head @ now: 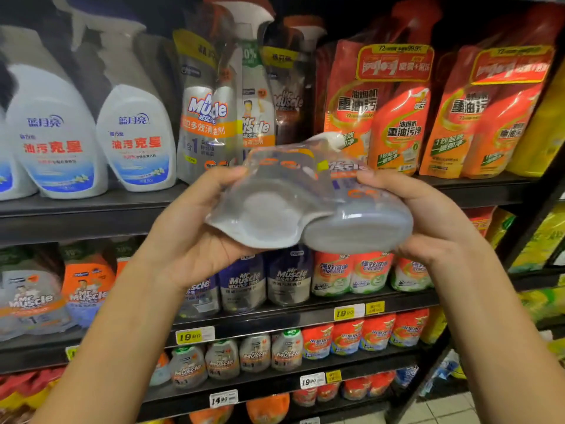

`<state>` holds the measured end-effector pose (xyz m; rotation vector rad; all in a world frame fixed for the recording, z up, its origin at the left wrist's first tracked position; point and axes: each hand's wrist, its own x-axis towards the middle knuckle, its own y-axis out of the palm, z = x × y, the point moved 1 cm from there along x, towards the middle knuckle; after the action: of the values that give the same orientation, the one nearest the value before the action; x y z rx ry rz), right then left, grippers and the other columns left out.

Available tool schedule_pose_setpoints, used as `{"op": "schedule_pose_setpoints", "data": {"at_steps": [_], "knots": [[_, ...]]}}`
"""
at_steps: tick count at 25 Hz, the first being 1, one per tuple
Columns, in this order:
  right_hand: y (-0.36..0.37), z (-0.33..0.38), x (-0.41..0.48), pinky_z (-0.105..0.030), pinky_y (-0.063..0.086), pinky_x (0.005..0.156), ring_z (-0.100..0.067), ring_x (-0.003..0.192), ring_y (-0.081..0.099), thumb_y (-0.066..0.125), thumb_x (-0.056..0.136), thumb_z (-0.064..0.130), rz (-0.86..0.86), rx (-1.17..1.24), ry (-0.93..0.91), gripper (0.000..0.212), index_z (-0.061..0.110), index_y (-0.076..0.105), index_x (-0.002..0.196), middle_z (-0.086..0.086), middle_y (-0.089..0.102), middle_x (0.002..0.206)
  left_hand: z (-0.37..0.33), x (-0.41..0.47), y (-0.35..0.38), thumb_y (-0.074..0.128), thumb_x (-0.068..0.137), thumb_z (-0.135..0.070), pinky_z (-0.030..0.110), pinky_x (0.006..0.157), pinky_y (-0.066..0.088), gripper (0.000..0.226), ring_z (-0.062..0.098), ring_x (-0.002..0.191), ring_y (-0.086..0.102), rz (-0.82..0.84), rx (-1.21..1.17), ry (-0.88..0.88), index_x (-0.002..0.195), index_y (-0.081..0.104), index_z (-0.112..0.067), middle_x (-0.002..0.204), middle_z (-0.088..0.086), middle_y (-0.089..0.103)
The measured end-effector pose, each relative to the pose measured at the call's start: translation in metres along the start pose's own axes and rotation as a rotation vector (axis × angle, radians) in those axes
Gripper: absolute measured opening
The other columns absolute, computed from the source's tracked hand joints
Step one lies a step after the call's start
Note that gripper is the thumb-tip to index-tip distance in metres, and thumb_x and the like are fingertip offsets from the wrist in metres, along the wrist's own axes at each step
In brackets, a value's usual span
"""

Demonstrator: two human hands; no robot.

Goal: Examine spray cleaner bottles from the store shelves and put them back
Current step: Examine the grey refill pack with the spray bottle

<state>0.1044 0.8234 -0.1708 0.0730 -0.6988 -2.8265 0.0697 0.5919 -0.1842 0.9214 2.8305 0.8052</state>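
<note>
A grey Mr Muscle twin pack, a spray bottle and a refill wrapped in clear plastic, lies tipped on its side in front of the shelves, its two bases facing me. My left hand grips its left side, thumb on top. My right hand clasps the right side around the rounder bottle base. The pack's nozzle end points away toward the shelf and is mostly hidden.
The upper shelf carries white spray bottles, more grey Mr Muscle packs and orange packs. Lower shelves hold several smaller bottles and price tags. Tiled floor shows at bottom right.
</note>
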Motion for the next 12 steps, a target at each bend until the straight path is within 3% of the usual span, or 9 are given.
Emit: {"op": "schedule_pose_setpoints", "data": {"at_steps": [3,6,9,12], "knots": [[-0.006,-0.009,0.002,-0.034,0.060,0.064,-0.023,0.074,0.073,0.064,0.063,0.007,0.015,-0.110,-0.004,0.028,0.011,0.076,0.088,-0.012,0.075,0.089,0.014,-0.007,-0.005,0.072,0.064,-0.024,0.031,0.067,0.059,0.031,0.016,0.085,0.073,0.076,-0.031,-0.027,0.093,0.078,-0.012,0.095,0.006,0.075],[-0.009,-0.015,0.002,-0.036,0.060,0.065,-0.024,0.074,0.072,0.061,0.054,-0.012,0.044,-0.174,-0.091,0.051,0.012,0.072,0.097,-0.011,0.074,0.089,0.026,-0.012,-0.011,0.091,0.041,-0.022,0.035,0.065,0.060,0.054,0.020,0.082,0.073,0.049,-0.056,0.011,0.092,0.077,-0.014,0.094,0.007,0.076],[-0.010,-0.027,-0.001,-0.038,0.059,0.068,-0.027,0.080,0.072,0.062,0.061,-0.009,0.096,-0.234,-0.165,0.052,0.005,0.064,0.111,-0.015,0.073,0.095,0.038,-0.018,-0.009,0.095,0.035,-0.032,0.032,0.062,0.059,0.059,0.019,0.081,0.074,0.015,0.083,0.092,0.091,0.077,-0.026,0.093,0.004,0.076],[-0.012,-0.039,-0.005,-0.037,0.058,0.071,-0.029,0.088,0.071,0.074,0.056,-0.008,0.121,-0.348,-0.213,0.058,0.002,0.063,0.112,-0.017,0.073,0.101,0.046,-0.023,-0.014,0.095,0.028,-0.042,0.025,0.059,0.056,0.064,0.015,0.076,0.073,-0.012,0.261,0.143,0.087,0.076,-0.030,0.087,0.002,0.077]]}}
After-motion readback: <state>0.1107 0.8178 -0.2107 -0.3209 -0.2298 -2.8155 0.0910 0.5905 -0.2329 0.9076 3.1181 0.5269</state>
